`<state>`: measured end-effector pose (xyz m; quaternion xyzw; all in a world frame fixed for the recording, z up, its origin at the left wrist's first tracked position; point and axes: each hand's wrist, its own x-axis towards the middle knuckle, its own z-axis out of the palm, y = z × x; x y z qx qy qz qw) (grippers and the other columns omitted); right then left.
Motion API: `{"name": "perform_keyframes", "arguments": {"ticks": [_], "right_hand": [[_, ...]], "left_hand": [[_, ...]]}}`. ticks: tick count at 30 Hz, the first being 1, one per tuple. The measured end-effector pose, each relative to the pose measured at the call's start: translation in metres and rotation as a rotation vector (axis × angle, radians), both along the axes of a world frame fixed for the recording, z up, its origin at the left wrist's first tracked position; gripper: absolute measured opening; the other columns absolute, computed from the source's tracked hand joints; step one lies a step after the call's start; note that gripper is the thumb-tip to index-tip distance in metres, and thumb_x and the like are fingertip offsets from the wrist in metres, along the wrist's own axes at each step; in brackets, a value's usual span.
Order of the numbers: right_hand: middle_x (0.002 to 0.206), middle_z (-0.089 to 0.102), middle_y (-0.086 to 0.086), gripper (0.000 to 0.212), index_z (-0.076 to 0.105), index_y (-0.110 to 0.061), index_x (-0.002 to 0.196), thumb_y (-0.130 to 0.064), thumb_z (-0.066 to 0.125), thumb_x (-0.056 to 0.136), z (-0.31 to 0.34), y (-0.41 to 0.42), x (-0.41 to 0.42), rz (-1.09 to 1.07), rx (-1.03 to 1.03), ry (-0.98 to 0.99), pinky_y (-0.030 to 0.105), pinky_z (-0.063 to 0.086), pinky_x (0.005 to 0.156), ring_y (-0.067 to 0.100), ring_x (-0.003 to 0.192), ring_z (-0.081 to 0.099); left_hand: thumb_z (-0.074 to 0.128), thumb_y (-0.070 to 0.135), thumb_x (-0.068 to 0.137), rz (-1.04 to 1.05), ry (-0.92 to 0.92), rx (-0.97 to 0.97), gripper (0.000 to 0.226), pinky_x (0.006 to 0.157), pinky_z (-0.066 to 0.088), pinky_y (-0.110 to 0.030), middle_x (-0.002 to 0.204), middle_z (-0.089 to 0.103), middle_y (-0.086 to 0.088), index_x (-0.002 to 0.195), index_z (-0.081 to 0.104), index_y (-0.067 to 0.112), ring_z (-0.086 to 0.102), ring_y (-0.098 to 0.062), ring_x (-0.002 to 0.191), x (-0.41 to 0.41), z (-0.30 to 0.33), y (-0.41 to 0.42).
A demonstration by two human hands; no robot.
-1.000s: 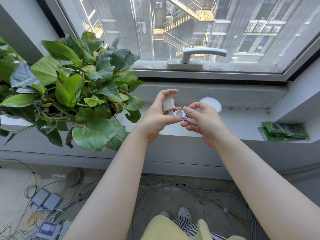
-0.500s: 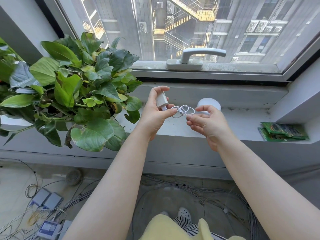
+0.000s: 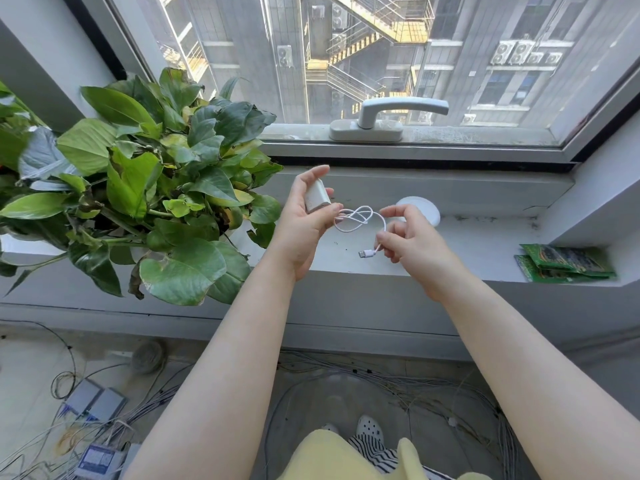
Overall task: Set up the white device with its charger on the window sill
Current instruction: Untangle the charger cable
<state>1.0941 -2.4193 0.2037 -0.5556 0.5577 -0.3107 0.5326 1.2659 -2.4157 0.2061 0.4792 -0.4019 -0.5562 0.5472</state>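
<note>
My left hand grips a small white charger block above the window sill. A thin white cable runs from the block in loose loops to my right hand, which pinches it just behind its small plug. The plug sticks out to the left, in the air over the sill. The round white device lies flat on the sill behind my right hand, partly hidden by the fingers.
A big leafy potted plant fills the sill's left part. Green packets lie at the sill's right end. A window handle sits above. Loose wires and small boxes cover the floor below.
My hands have drawn apart, the cable bundle has loosened into open loops, and the plug end now hangs free from my right hand's fingers.
</note>
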Motion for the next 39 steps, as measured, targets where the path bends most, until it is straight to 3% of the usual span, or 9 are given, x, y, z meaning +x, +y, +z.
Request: {"name": "perform_keyframes", "arguments": {"ticks": [4, 7, 12, 16, 21, 26, 30, 33, 39], "right_hand": [[0.068, 0.061, 0.001, 0.019, 0.062, -0.011, 0.106, -0.005, 0.050, 0.093, -0.002, -0.003, 0.004, -0.040, -0.025, -0.015, 0.017, 0.041, 0.056, 0.006, 0.055, 0.048], [0.070, 0.059, 0.002, 0.023, 0.066, -0.014, 0.105, -0.006, 0.047, 0.095, -0.007, -0.004, 0.008, -0.088, -0.027, -0.063, 0.011, 0.040, 0.052, 0.000, 0.051, 0.047], [0.068, 0.057, 0.000, 0.024, 0.067, -0.009, 0.108, -0.008, 0.045, 0.097, -0.016, -0.004, 0.015, -0.151, 0.049, -0.109, 0.011, 0.041, 0.051, -0.001, 0.048, 0.047], [0.066, 0.055, 0.000, 0.023, 0.068, -0.011, 0.102, -0.010, 0.046, 0.097, -0.019, -0.001, 0.021, -0.133, 0.104, -0.091, 0.016, 0.038, 0.054, 0.007, 0.054, 0.043], [0.065, 0.053, -0.001, 0.025, 0.071, -0.017, 0.084, -0.016, 0.050, 0.095, -0.020, -0.001, 0.022, -0.041, 0.089, -0.002, 0.017, 0.037, 0.050, 0.009, 0.052, 0.043], [0.078, 0.059, -0.007, 0.021, 0.073, -0.026, 0.083, -0.025, 0.054, 0.094, -0.021, 0.001, 0.023, 0.007, 0.097, -0.023, 0.022, 0.036, 0.063, 0.013, 0.070, 0.044], [0.075, 0.059, 0.002, 0.022, 0.070, -0.020, 0.073, -0.019, 0.057, 0.092, -0.022, 0.002, 0.025, 0.003, 0.052, -0.119, 0.019, 0.034, 0.056, 0.009, 0.060, 0.040], [0.062, 0.051, -0.001, 0.023, 0.065, -0.018, 0.070, -0.016, 0.057, 0.092, -0.022, 0.001, 0.019, 0.007, -0.031, -0.084, 0.017, 0.030, 0.049, 0.005, 0.048, 0.034], [0.064, 0.051, 0.003, 0.025, 0.054, -0.015, 0.075, -0.017, 0.045, 0.098, -0.027, 0.001, 0.026, 0.088, -0.108, 0.032, 0.023, 0.032, 0.051, 0.012, 0.051, 0.039]], "left_hand": [[0.041, -0.009, 0.093, -0.022, -0.043, 0.037, 0.060, 0.081, 0.048, -0.020, 0.118, 0.050, -0.009, 0.135, 0.046, 0.034, 0.056, -0.008, 0.081, -0.001, -0.004, -0.002], [0.040, -0.007, 0.094, -0.016, -0.072, 0.065, 0.069, 0.078, 0.049, -0.015, 0.120, 0.056, -0.008, 0.145, 0.029, 0.038, 0.060, -0.006, 0.083, -0.003, -0.010, -0.003], [0.042, -0.015, 0.091, 0.004, 0.040, 0.094, 0.079, 0.089, 0.052, -0.022, 0.127, 0.054, -0.013, 0.152, 0.009, 0.022, 0.061, -0.013, 0.098, -0.008, -0.021, -0.005], [0.051, -0.015, 0.086, 0.015, 0.123, 0.115, 0.076, 0.085, 0.054, -0.018, 0.124, 0.057, -0.013, 0.150, 0.019, 0.012, 0.062, -0.013, 0.103, -0.011, -0.022, -0.006], [0.042, -0.015, 0.091, 0.003, 0.242, 0.128, 0.044, 0.090, 0.053, -0.020, 0.117, 0.061, -0.015, 0.133, 0.043, -0.003, 0.065, -0.015, 0.100, -0.009, -0.021, -0.008], [0.037, -0.011, 0.094, 0.007, 0.316, 0.120, 0.038, 0.084, 0.057, -0.024, 0.107, 0.064, -0.012, 0.130, 0.043, 0.000, 0.070, -0.013, 0.090, -0.006, -0.022, -0.009], [0.040, -0.007, 0.095, 0.000, 0.191, 0.115, 0.040, 0.083, 0.056, -0.025, 0.102, 0.064, -0.006, 0.134, 0.041, 0.003, 0.065, -0.012, 0.090, -0.005, -0.025, -0.009], [0.039, -0.003, 0.097, 0.098, 0.095, 0.148, 0.045, 0.071, 0.055, -0.020, 0.096, 0.062, -0.002, 0.139, 0.037, 0.012, 0.060, -0.011, 0.081, -0.003, -0.027, -0.011], [0.039, 0.003, 0.098, 0.115, -0.089, 0.149, 0.054, 0.056, 0.043, -0.017, 0.085, 0.062, -0.002, 0.143, 0.026, 0.029, 0.049, -0.009, 0.065, -0.012, -0.031, -0.011]]}}
